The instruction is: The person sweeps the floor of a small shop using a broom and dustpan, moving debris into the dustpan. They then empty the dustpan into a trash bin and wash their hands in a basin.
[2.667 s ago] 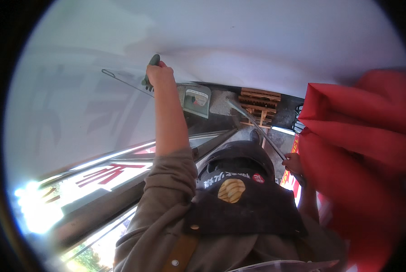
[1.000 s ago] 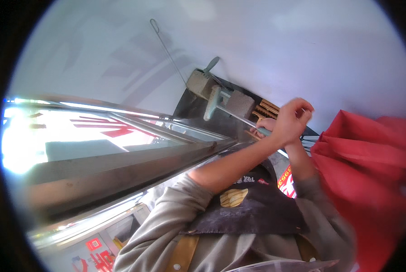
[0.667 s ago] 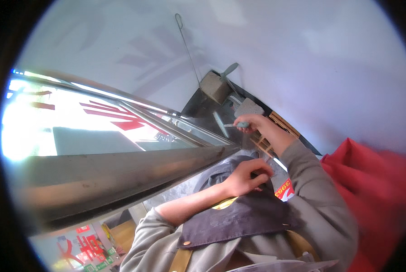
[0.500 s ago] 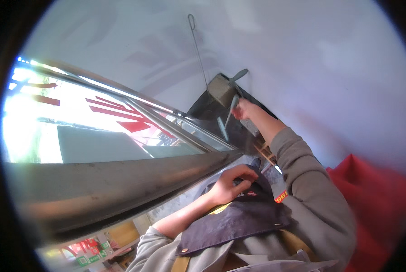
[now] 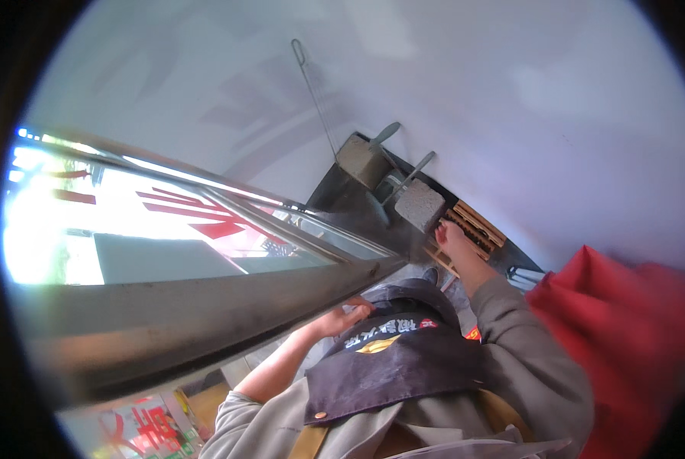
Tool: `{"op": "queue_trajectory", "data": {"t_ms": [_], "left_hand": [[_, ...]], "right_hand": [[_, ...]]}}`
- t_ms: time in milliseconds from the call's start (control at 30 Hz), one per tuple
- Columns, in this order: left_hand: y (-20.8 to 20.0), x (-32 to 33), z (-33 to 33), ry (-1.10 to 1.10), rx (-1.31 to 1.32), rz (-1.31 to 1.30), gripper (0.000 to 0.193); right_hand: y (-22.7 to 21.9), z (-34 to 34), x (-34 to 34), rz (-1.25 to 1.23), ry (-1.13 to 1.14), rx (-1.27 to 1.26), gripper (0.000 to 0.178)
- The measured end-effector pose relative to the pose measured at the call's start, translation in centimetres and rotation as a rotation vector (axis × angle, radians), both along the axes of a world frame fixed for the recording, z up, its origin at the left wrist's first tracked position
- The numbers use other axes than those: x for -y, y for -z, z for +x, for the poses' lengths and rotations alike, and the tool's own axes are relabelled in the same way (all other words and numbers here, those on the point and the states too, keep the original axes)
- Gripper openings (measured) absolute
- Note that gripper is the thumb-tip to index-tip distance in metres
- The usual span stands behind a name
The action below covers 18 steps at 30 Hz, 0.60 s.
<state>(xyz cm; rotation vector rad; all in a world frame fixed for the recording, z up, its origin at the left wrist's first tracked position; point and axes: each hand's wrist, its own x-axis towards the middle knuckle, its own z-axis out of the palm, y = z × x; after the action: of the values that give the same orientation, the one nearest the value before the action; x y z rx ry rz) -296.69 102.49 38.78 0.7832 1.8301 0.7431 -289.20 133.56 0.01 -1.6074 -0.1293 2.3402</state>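
Observation:
My right hand (image 5: pixel 451 236) is beside a rough grey block (image 5: pixel 419 205), its loosely bent fingers near the block's lower corner; nothing shows in them. A long-handled tool with a rounded flat end (image 5: pixel 377 208) leans across a dark ledge next to that block. Farther left, a second grey block (image 5: pixel 361 160) stands on the ledge, with a flat paddle-shaped piece (image 5: pixel 386 134) at its top. My left hand (image 5: pixel 346 317) hangs low in front of my dark apron (image 5: pixel 392 375), near the metal counter edge, fingers loosely extended and holding nothing I can see.
A slatted wooden rack (image 5: pixel 476 229) sits right of my right hand. Red cloth (image 5: pixel 606 344) drapes at the right. A wide metal sill (image 5: pixel 205 306) runs along the left under a glass window. A looped metal rod (image 5: pixel 313 92) leans on the white wall.
My right hand has let go of the long-handled tool and moved right and down, toward the wooden rack. My left hand has lowered leftward, and its fingers have loosened. The view has shifted slightly.

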Motion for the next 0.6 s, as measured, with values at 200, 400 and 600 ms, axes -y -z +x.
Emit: {"op": "queue_trajectory", "data": {"t_ms": [200,400,600], "left_hand": [[-0.3,-2.9,-2.0,0.165,-0.288,0.154,0.024],[0.7,-7.9,-3.8,0.206,-0.354,0.376,0.029],[2.2,-11.4,-6.2,0.249,-0.387,0.514,0.038]], "right_hand": [[7.0,21.3,8.1,0.079,-0.179,0.500,0.009],[6.0,33.8,17.9,0.054,-0.131,0.605,0.016],[4.7,36.1,28.9,0.086,0.169,0.459,0.018]]}}
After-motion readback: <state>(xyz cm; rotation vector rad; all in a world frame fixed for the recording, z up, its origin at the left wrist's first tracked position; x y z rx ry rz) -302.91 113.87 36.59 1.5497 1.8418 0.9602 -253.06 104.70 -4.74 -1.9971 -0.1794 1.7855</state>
